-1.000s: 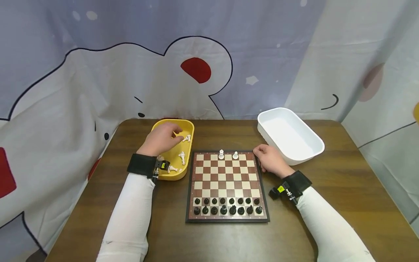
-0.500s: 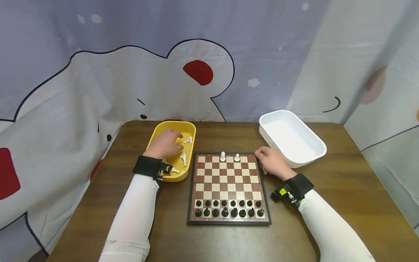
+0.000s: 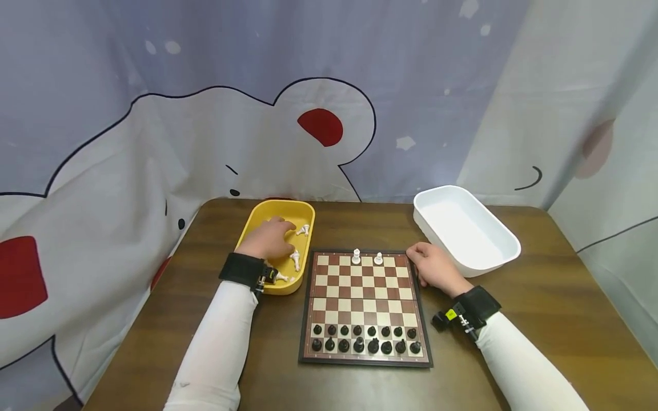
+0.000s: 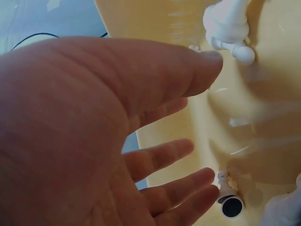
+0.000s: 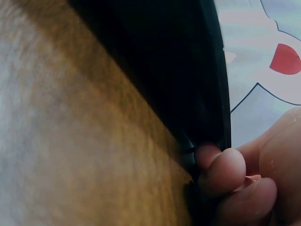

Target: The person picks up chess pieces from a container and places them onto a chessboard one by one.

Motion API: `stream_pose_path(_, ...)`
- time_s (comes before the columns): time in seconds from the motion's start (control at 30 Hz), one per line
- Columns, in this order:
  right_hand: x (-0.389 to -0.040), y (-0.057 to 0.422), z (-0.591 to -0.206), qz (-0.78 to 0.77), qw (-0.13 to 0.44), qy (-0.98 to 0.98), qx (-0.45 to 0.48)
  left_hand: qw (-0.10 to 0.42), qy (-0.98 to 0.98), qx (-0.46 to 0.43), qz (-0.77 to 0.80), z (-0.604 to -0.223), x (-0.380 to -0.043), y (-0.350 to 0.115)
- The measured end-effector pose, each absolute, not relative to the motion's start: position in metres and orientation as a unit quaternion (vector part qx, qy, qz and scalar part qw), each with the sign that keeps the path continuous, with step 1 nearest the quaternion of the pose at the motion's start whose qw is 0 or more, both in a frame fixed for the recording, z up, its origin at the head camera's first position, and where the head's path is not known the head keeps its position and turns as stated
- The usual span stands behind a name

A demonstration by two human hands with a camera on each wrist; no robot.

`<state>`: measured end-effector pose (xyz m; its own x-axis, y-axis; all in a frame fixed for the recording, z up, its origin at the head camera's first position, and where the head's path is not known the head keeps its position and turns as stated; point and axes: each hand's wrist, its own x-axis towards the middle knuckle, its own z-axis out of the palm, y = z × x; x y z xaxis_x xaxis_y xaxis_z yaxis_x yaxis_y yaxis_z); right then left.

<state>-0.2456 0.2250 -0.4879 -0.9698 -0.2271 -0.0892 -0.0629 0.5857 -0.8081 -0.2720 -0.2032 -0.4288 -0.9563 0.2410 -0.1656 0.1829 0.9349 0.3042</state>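
My left hand (image 3: pixel 267 240) is over the yellow tray (image 3: pixel 312 220), fingers spread and slightly bent. Loose white chess pieces lie in the tray, among them one piece (image 3: pixel 303 229) near the far right and another (image 3: pixel 295 260) beside the fingers. In the left wrist view the thumb tip overlaps a white piece (image 4: pixel 228 23), and the lower fingertips come close to a small piece with a black base (image 4: pixel 230 205). At the far right corner of the chessboard (image 3: pixel 304 319), my right hand (image 3: pixel 434 265) grips the dark edge with curled fingers (image 5: pixel 228 169).
Two white pieces, one taller (image 3: pixel 356 256) and one shorter (image 3: pixel 378 258), stand on the board's far row. Black pieces (image 3: pixel 358 345) fill the two near rows. Behind the right hand is a white tray (image 3: pixel 509 251) on the wooden table (image 3: pixel 545 279). A patterned curtain (image 3: pixel 411 85) hangs behind.
The view has tilted up, so everything sits lower in the picture. My left hand has come slightly nearer and deeper over the yellow tray. The right hand keeps its place at the board's corner.
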Motion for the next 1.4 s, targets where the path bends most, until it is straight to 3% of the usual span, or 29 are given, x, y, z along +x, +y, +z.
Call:
stream_pose_path(0.2, -0.245, 0.225, -0.493, -0.449, 0.093, 0.885, -0.08, 0.124, 0.975, 0.101, 0.153, -0.432, -0.269, -0.201)
stream_pose_path(0.67, -0.245, 0.226, -0.491, -0.447, 0.089, 0.887, -0.081, 0.119, 0.97, 0.13, 0.169, -0.427, -0.271, -0.193)
stream_pose_path(1.4, -0.245, 0.225, -0.49, -0.446, 0.087, 0.887, -0.083, 0.157, 0.964, 0.116, 0.18, -0.422, -0.264, -0.189)
